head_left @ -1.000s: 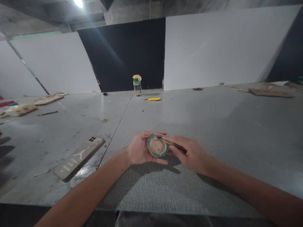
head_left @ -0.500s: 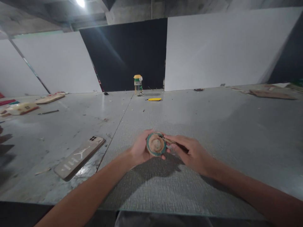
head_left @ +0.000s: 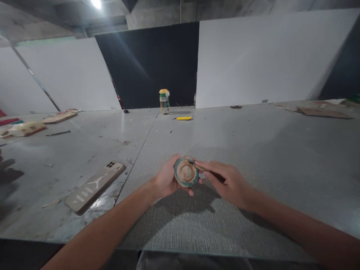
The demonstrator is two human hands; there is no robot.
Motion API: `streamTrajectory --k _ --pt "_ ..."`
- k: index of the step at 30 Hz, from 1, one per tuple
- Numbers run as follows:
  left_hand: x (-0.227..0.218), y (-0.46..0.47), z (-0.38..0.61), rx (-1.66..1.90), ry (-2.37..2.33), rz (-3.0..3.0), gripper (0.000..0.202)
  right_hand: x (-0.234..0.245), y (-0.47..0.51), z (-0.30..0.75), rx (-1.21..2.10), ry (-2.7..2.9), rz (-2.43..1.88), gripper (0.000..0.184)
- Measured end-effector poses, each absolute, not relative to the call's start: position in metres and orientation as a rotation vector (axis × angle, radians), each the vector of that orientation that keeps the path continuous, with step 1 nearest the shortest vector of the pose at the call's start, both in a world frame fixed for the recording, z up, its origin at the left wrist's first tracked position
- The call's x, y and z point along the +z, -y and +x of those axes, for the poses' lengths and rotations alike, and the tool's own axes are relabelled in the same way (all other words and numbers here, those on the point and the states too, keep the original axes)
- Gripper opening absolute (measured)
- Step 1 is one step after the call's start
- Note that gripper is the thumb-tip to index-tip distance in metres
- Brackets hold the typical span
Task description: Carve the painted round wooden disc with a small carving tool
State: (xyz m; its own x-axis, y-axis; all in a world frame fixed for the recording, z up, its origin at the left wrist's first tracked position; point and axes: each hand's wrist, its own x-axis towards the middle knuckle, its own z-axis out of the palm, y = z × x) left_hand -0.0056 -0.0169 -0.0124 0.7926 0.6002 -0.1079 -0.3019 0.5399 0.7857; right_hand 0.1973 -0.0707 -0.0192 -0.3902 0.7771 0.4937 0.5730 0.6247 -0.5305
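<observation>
Cupped in my left hand (head_left: 165,176) is a small round clay-like disc (head_left: 186,171). It has a tan, ringed middle and a teal band near its rim, and its face is tilted up toward me. My right hand (head_left: 227,180) pinches a thin carving tool (head_left: 203,168) with a brownish handle and a dark metal tip. That tip meets the disc's upper right face; whether it cuts in, I cannot tell. Some fingers of my left hand show beneath the disc, and the rest are hidden behind it.
A phone (head_left: 95,187) lies left of my arm. Farther back are a yellow utility knife (head_left: 183,118) and a yellow-lidded bottle (head_left: 164,101). A thin tool (head_left: 58,133), a plastic bag (head_left: 26,128) and a board (head_left: 60,117) lie left; a brown board (head_left: 323,112) lies far right.
The disc has turned and tilted slightly in my left hand, whose fingers have shifted beneath it. My right hand and the carving tool have hardly moved. A shadow at the left edge has changed shape.
</observation>
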Motion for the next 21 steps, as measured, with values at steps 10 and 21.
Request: streamTrajectory --k 10,21 --pt "-0.0092 0.0201 -0.0031 0.552 -0.373 0.85 0.048 -0.015 0.0743 0.1939 0.436 2.102 -1.036 0.036" --pt "-0.0098 0.0208 -0.0023 0.566 -0.356 0.895 0.042 -0.0146 0.0746 0.1912 0.377 2.059 -1.046 0.038"
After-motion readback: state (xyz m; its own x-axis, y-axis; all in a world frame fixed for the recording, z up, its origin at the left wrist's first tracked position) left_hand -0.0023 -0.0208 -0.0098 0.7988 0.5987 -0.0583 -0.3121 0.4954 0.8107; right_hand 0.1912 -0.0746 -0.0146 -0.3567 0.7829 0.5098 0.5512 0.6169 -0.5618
